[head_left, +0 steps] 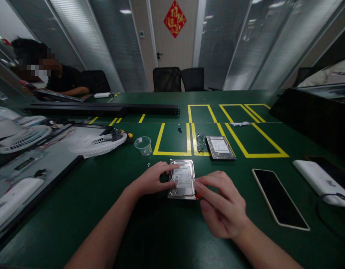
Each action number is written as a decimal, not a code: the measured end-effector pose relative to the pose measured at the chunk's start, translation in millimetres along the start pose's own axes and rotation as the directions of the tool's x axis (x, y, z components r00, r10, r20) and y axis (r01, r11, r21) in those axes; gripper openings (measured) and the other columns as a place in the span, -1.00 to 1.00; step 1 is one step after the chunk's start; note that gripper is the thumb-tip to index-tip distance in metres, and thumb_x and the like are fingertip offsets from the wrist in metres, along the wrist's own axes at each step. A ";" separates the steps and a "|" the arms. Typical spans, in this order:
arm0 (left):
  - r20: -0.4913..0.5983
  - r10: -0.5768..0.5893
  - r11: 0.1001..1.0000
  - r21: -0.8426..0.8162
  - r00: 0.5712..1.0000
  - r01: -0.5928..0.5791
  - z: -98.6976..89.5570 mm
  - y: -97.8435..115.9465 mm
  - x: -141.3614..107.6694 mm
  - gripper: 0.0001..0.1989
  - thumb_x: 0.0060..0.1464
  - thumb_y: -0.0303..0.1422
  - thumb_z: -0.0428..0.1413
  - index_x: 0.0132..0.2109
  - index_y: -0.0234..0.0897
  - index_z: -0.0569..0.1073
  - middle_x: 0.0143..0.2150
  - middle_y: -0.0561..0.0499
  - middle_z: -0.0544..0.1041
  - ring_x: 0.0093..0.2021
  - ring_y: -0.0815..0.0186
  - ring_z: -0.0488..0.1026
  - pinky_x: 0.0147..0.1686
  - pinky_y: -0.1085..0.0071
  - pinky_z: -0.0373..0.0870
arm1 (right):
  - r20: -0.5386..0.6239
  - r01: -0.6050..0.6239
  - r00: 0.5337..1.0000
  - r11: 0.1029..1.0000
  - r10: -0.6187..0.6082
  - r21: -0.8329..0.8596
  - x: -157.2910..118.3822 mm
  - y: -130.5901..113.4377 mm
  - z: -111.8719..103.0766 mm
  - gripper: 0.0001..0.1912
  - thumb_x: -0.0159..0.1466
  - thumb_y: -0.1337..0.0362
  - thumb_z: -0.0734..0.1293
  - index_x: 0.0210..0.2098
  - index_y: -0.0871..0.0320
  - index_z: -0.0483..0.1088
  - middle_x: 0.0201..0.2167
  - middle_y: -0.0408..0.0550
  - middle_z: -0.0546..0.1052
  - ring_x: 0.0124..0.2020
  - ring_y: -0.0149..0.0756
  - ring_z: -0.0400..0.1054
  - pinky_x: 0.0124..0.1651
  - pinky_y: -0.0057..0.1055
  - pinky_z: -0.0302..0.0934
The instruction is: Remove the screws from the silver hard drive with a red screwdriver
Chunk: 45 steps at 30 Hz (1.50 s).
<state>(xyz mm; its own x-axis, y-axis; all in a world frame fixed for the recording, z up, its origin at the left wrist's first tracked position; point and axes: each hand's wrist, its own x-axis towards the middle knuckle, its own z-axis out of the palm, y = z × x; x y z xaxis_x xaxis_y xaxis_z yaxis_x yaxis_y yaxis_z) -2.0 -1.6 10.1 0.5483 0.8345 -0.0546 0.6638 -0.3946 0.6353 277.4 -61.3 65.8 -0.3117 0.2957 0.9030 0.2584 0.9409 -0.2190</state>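
A silver hard drive (186, 192) with a white label lies flat on the green table in front of me. My left hand (155, 178) rests on it from the left, its index finger and thumb spread across the label. At the drive's right edge is my right hand (224, 203), closed in a pinch. A bit of red (198, 195) shows by its fingertips; the rest of what it holds is hidden. Farther back lies a second hard drive (220, 147), and beside it a small clear bag (201, 143).
A clear plastic cup (143, 145) and tiny metal bits (149, 164) stand left of the drive. A phone (280, 200) and white power bank (322, 183) lie right. Fan parts (99, 145) sit on a large panel (57, 164). A person (60, 78) sits across at the left.
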 end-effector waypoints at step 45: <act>0.007 -0.012 1.000 0.012 1.000 0.012 -0.3 -1.1 -0.2 -0.30 0.35 -0.03 0.29 0.54 0.16 0.31 0.05 -0.07 0.45 0.01 0.13 0.42 0.03 0.22 0.36 | -0.068 -0.096 0.993 0.994 0.092 -0.046 -13.7 -3.3 1.3 -0.58 0.29 0.61 0.37 0.12 0.29 0.51 0.16 0.21 0.53 0.05 -0.17 0.63 0.03 -0.22 0.65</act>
<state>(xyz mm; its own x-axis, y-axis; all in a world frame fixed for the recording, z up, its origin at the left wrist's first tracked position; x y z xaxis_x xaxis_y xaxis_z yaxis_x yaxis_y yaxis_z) -3.0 -1.2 9.6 0.5438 0.8365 -0.0681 0.6767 -0.3890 0.6251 279.6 -68.2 53.7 -0.2235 0.3695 0.9020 0.3288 0.8997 -0.2871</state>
